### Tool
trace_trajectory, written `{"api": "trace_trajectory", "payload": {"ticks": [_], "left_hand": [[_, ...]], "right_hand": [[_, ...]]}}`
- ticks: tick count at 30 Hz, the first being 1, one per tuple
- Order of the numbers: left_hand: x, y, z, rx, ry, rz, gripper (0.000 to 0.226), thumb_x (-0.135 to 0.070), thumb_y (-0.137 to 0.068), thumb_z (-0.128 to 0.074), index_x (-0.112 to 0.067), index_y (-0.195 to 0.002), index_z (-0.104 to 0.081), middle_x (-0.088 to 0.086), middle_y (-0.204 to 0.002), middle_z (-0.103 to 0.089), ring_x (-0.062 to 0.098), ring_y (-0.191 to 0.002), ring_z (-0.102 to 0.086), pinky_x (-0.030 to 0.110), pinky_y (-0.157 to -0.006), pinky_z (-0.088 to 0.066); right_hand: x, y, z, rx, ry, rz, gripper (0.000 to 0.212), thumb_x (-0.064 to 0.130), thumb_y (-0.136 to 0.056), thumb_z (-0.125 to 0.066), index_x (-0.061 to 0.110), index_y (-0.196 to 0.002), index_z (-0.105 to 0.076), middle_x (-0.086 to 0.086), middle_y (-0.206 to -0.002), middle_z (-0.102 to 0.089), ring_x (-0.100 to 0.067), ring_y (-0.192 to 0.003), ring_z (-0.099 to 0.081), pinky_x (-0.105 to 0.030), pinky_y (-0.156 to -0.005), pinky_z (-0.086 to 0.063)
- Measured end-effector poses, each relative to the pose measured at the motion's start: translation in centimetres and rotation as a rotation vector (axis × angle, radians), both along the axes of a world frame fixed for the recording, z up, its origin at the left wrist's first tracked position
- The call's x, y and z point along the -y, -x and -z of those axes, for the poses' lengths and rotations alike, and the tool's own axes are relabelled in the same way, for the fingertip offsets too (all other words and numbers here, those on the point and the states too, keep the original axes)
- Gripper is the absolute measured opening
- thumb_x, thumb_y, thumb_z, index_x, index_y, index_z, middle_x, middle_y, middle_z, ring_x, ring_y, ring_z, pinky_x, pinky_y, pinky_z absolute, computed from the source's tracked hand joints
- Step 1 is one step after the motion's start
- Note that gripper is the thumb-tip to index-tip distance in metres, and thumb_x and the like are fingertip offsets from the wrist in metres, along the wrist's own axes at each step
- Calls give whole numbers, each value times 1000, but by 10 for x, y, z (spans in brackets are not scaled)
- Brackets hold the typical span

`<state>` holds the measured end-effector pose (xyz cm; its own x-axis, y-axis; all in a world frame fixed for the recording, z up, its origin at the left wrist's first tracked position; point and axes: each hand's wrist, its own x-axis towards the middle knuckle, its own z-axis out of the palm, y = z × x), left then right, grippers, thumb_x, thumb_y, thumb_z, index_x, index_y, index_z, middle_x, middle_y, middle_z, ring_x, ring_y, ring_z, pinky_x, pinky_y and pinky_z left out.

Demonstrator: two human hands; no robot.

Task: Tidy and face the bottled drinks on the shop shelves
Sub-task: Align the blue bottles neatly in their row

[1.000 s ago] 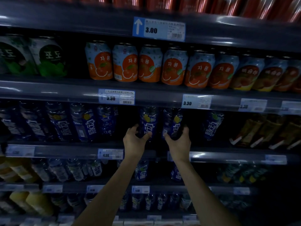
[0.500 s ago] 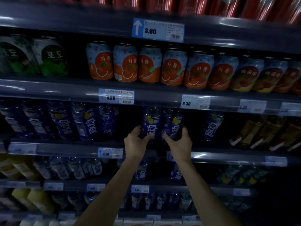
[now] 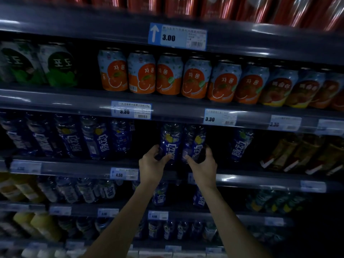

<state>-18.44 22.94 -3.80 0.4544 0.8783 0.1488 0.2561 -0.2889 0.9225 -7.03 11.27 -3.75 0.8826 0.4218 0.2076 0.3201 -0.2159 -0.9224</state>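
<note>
Two blue-labelled drink bottles stand side by side on the third shelf from the top. My left hand [image 3: 151, 163] grips the left blue bottle [image 3: 170, 140] low on its body, thumb across the front. My right hand [image 3: 203, 164] grips the right blue bottle [image 3: 195, 140] the same way. Both labels face outward. A lone matching bottle [image 3: 240, 144] stands to the right, with a dark gap between it and the pair. A row of several blue bottles [image 3: 96, 138] fills the shelf to the left, across another gap.
Orange and blue cans [image 3: 141, 72] line the shelf above, green cans [image 3: 59, 65] to their left. The shelf rail [image 3: 260, 180] with price tags runs under my hands. Brown packs [image 3: 305, 155] lie at the right. Lower shelves hold more bottles [image 3: 87, 189].
Both hands and the two bottles they hold have shifted slightly forward and down on the shelf; the grip is unchanged.
</note>
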Motion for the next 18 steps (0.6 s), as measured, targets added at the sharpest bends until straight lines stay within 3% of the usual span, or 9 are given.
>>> {"api": "trace_trajectory", "payload": {"ticks": [6,10,14,18], "left_hand": [[6,1,0,10,6,16,67,-37,-80,-75,-13,-136,-50,4,-129,-61,16,-122,-54,22,-90,-46],[20,4,-4,18,-90,-62,66,-32,-84,-72,-14,-140,-44,5,-131,-57,16,-119,-52,25,-91,-46],[37,8,-11,147,-279,-166,40,-24,-85,-71,-20,-120,-50,-4,-114,-45,1,-96,-43,11,-80,-37],[63,3,-10,171,-412,-82,24,-25,-89,-66,-18,-108,-53,-8,-102,-45,5,-89,-46,14,-78,-38]], "right_hand": [[1,4,3,58,-40,-34,61,32,-82,-74,23,-134,-44,1,-122,-60,-11,-109,-56,-31,-96,-46],[12,4,12,59,-56,-6,58,21,-90,-62,17,-142,-38,-4,-139,-48,-17,-126,-46,-37,-105,-41],[27,-7,15,143,-134,156,44,13,-91,-56,14,-133,-46,-4,-131,-49,-13,-118,-46,-33,-100,-41],[41,-23,10,193,-168,276,39,10,-89,-58,7,-128,-49,-8,-125,-51,-22,-114,-50,-29,-95,-40]]}}
